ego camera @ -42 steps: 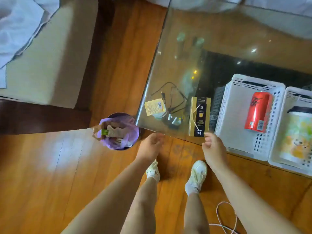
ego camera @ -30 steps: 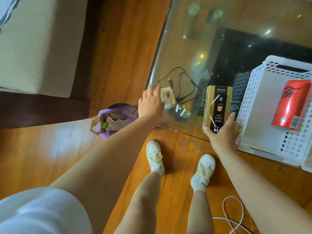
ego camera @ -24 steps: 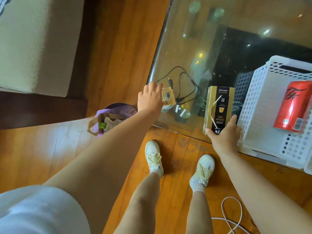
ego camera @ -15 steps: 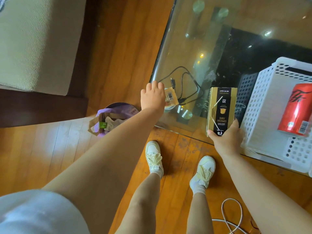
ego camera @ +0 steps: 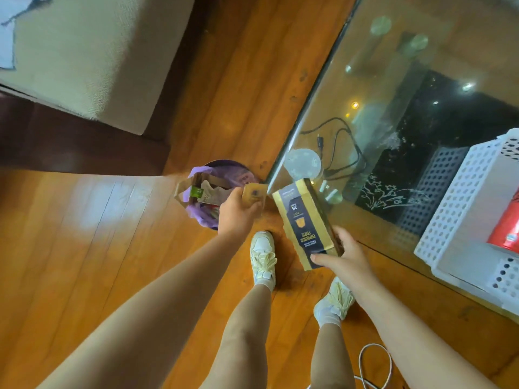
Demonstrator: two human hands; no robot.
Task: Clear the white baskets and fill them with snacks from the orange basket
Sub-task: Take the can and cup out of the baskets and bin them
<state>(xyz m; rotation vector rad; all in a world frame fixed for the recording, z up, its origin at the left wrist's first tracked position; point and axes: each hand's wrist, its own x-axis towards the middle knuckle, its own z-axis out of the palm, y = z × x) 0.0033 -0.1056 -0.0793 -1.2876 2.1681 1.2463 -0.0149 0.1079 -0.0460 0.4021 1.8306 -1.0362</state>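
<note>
Both hands hold items off the near corner of the glass table top (ego camera: pixel 421 88), above the wooden plank floor (ego camera: pixel 84 248). Left hand (ego camera: pixel 237 213): I see it closed around a small tan paper packet (ego camera: pixel 254 193), fingers curled over the packet's lower part, held just beside the rim of the round bin lined with a purple bag (ego camera: pixel 216 186). The bin stands on the floor near the table corner and already contains a brown paper bag and scraps. Right hand (ego camera: pixel 341 258): I see it gripping the lower end of a long gold-and-black espresso capsule box (ego camera: pixel 304 223), thumb across the front face and fingers wrapped behind; the box is tilted, its far end pointing toward the table corner and the packet.

White perforated plastic basket (ego camera: pixel 460 209): it rests on the glass at the right edge of the view, well apart from both hands. A red drink can (ego camera: pixel 505 226) lies inside it, only partly in frame. I cannot see the orange basket in this view.

Black cable (ego camera: pixel 339 147): it lies looped on the glass near the corner, between the box and the dark patterned surface visible through the table. A white cord (ego camera: pixel 376 366) curls on the floor beside my right leg. Cream cushioned seat (ego camera: pixel 84 51) on a dark wooden frame: upper left, apart from the bin.
</note>
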